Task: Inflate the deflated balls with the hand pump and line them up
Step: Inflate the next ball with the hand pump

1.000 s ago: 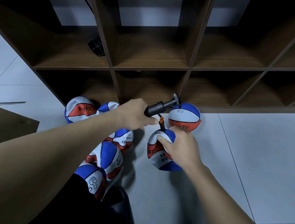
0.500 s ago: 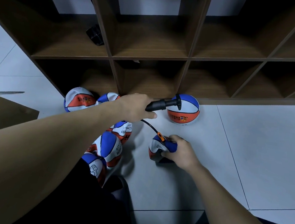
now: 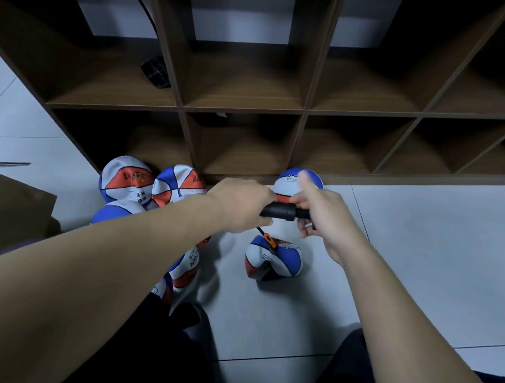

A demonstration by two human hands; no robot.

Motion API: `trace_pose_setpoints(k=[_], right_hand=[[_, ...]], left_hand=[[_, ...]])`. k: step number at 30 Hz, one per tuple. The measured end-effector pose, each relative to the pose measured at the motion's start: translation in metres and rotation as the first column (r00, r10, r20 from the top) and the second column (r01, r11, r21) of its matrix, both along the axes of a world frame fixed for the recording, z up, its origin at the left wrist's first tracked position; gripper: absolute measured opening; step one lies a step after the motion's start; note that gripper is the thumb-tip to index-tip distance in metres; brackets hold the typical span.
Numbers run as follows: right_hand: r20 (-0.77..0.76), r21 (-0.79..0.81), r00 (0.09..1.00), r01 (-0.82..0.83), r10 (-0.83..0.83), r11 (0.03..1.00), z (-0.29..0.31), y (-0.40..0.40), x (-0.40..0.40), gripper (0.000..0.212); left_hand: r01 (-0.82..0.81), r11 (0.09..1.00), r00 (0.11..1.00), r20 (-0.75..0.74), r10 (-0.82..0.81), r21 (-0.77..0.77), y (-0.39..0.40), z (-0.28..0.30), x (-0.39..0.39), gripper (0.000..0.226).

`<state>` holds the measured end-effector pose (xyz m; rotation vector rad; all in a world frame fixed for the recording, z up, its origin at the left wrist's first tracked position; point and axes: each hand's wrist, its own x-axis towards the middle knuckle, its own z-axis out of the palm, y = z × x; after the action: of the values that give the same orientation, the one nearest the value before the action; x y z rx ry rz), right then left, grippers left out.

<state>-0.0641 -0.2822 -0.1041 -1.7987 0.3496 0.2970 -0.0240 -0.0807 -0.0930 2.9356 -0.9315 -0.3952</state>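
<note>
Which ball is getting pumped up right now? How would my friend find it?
Find the big brown shelf against the floor, then look in front of it between the two arms. The ball lies alone on the grey tiles, below the black pump. Only it is wrinkled and squashed with an orange plug and thin hose stuck in its top.

pump [image 3: 277, 210]: black plastic, matt, smooth
hose connector [image 3: 269, 241]: orange plastic, slightly shiny
deflated ball [image 3: 274, 258]: creased, limp rubbery skin in white, blue and orange panels
shelf unit [image 3: 240, 99]: dark brown wood-grain, matt
floor [image 3: 437, 251]: pale tiles, smooth, faint sheen
box [image 3: 9, 199]: plain brown cardboard, matt
</note>
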Motion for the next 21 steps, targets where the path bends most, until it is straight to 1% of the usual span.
trace_pose_setpoints(k=[1, 2, 3, 5, 7, 9, 11, 13, 14, 15, 17, 19, 21], right_hand=[[0.019, -0.11, 0.999, -0.028, 0.03, 0.994, -0.006, 0.003, -0.001, 0.061], [0.044, -0.184, 0.999, -0.012, 0.02, 0.983, -0.015, 0.004, -0.002, 0.056], [0.054, -0.181, 0.998, 0.04, -0.031, 0.983, -0.025, 0.004, -0.002, 0.051], [0.039, -0.041, 0.982, 0.184, -0.183, 0.982, -0.036, 0.001, -0.006, 0.038], [0.0, 0.088, 0.961, 0.274, -0.276, 0.958, -0.041, -0.009, -0.008, 0.026], [0.011, 0.108, 0.939, 0.342, -0.345, 0.934, -0.048, -0.026, -0.009, 0.017], [0.086, 0.065, 0.905, 0.412, -0.417, 0.909, -0.048, -0.037, -0.01, 0.018], [0.133, -0.02, 0.895, 0.433, -0.426, 0.901, -0.045, -0.038, -0.012, 0.027], [0.124, -0.042, 0.895, 0.436, -0.428, 0.899, -0.046, -0.037, -0.012, 0.031], [0.087, -0.02, 0.895, 0.441, -0.438, 0.897, -0.046, -0.033, -0.011, 0.034], [0.027, 0.004, 0.906, 0.421, -0.421, 0.907, -0.047, -0.021, -0.01, 0.033], [0.057, -0.058, 0.925, 0.379, -0.376, 0.924, -0.046, -0.006, -0.009, 0.032], [0.101, -0.109, 0.932, 0.358, -0.348, 0.927, -0.044, 0.009, -0.009, 0.035]], left_hand=[[0.006, 1.0, 1.0, 0.014, -0.006, 0.004, -0.001, -0.003, -0.003, 0.026], [0.002, 1.0, 1.0, 0.022, -0.002, 0.011, -0.001, -0.006, -0.005, 0.032], [-0.006, 1.0, 1.0, 0.023, 0.006, 0.018, 0.0, -0.009, -0.007, 0.038], [-0.029, 0.999, 1.0, 0.007, 0.029, 0.027, 0.004, -0.015, -0.008, 0.039], [-0.049, 0.998, 0.999, -0.008, 0.049, 0.035, 0.012, -0.018, -0.007, 0.034], [-0.08, 0.995, 0.996, -0.034, 0.081, 0.056, 0.025, -0.019, -0.002, 0.033], [-0.109, 0.992, 0.991, -0.07, 0.113, 0.061, 0.035, -0.02, 0.003, 0.037], [-0.113, 0.991, 0.991, -0.068, 0.117, 0.067, 0.037, -0.019, 0.006, 0.039], [-0.109, 0.992, 0.992, -0.055, 0.113, 0.07, 0.037, -0.019, 0.006, 0.039], [-0.103, 0.992, 0.994, -0.036, 0.106, 0.071, 0.035, -0.018, 0.006, 0.039], [-0.094, 0.992, 0.996, 0.002, 0.094, 0.079, 0.034, -0.017, 0.005, 0.039], [-0.091, 0.992, 0.996, 0.017, 0.09, 0.084, 0.032, -0.017, 0.002, 0.039], [-0.094, 0.993, 0.996, 0.018, 0.093, 0.078, 0.028, -0.019, -0.001, 0.039]])
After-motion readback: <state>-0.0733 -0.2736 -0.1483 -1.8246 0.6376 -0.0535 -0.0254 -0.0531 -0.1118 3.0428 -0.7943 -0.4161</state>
